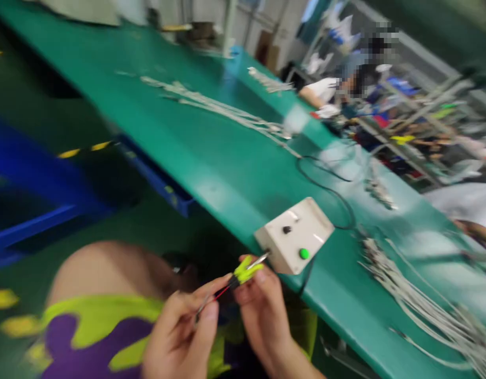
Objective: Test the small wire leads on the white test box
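Note:
My left hand (183, 326) pinches a thin cable with red and black wires (223, 291) between thumb and fingers. The wires lead up to a small black part (232, 282) at a yellow-green forked plastic piece (246, 270). Around that piece, the thumb and fingers of my right hand (264, 300) are closed. A metal rod (261, 259) sticks out of the white box (296, 234) and reaches the yellow-green piece; whether it goes inside is blurred. On top of the box are a green button (304, 253) and a black knob (286, 229).
Bundles of white cables lie on the green table (211, 173), one at the right (420, 300) and one farther back (227, 113). A black cord (341, 195) runs behind the box. Across the table, a person's sleeve (464, 202) shows. Blue trays (156, 179) are below the edge.

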Demonstrator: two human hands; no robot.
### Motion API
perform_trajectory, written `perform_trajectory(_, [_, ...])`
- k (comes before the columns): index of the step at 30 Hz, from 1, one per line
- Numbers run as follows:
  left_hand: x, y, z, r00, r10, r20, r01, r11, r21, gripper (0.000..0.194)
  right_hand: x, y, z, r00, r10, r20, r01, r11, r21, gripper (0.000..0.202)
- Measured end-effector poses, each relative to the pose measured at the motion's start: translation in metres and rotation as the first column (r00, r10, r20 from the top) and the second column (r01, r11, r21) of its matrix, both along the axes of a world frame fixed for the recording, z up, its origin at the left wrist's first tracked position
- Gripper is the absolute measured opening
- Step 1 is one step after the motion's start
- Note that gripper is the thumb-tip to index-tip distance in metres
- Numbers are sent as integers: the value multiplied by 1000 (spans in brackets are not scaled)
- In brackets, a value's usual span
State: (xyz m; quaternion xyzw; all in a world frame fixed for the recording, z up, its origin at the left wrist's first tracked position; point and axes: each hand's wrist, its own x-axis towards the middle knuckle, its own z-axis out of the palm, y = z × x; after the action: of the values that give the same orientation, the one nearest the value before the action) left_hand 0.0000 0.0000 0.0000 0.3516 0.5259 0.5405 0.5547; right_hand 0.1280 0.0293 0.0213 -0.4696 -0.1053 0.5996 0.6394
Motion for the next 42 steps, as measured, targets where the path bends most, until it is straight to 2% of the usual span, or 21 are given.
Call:
perform_trajectory(3, [0, 1, 16, 993, 43, 110, -39, 999, -39, 23, 8, 3, -5, 998, 59, -31, -59, 998, -6, 25])
perform_trajectory(7, [1, 5, 24, 989, 45, 144, -47, 999, 12, 16, 10, 2, -9, 996, 75, -37, -76, 997, -25, 36])
perform_trajectory(11, [0, 5, 21, 982, 22, 188, -33, 998, 52, 21, 9, 1, -11, 996, 90, -10, -90, 996, -10, 41])
perform_trajectory(15, [0, 6, 15, 982, 16, 186, -29, 997, 69, 20, 12, 4, -16, 996, 90, 14, -90, 996, -22, 37])
perform_trajectory(22, [1, 10, 9, 981, -34, 190, -6, 978, 207, 17, 17, 4, -18, 997, 69, 16, -69, 997, -25, 31])
perform_trajectory(28, [2, 13, 8, 984, -38, 175, -5, 972, 236, 15, 19, 7, -16, 996, 84, -34, -84, 996, -17, 34])
perform_trajectory(42, [6, 16, 11, 978, -12, 208, -40, 969, 244, 14, 17, 8, -14, 988, 120, 100, -122, 992, 16, 35])
